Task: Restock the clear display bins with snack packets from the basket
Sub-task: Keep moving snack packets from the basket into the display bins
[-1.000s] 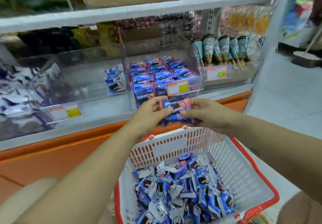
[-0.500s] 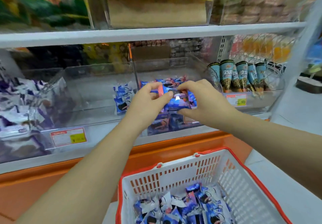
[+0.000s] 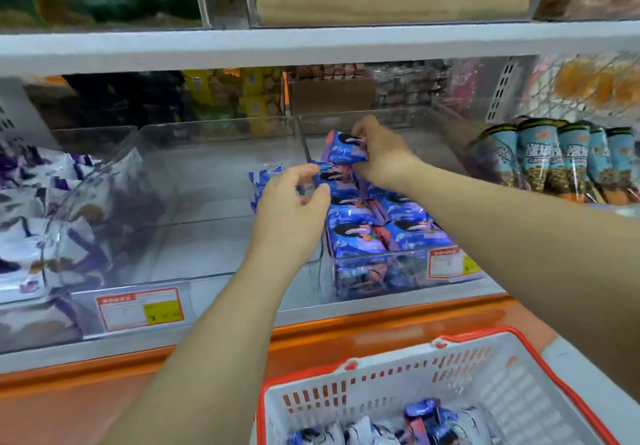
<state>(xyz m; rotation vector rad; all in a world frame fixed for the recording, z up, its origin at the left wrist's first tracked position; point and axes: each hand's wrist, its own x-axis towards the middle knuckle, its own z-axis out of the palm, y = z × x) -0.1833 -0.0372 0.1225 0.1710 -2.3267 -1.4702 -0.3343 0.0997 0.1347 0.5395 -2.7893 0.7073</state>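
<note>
Nearest, at 5 o'clock, a white plastic basket [image 3: 519, 389] with a red rim holds loose blue and white snack packets [image 3: 426, 417]. Two bare forearms reach up from 6 and 4 o'clock to the shelf at the centre of the view. The left hand [image 3: 291, 209] has finger and thumb curled round the left end of a second packet [image 3: 337, 178], apparently pinching it. Just beyond it, towards 1 o'clock, the right hand [image 3: 381, 154] grips the upper packet [image 3: 341, 148], blue and pink, by its right end, above the clear display bin [image 3: 408, 271], where rows of matching packets [image 3: 374, 226] lie flat. At 9 o'clock from this bin is a nearly bare clear bin [image 3: 207, 202] with a few blue and white packets [image 3: 261, 181] against its right wall. Farther, at 9 o'clock, are white and purple packets [image 3: 41, 230]; at 3 o'clock, a row of teal-wrapped cones [image 3: 554, 157]. The packets look light, with soft, glossy, probably slippery wrappers, and the contents may crush. They are best taken by the crimped ends or lightly across the middle and laid flat.
</note>
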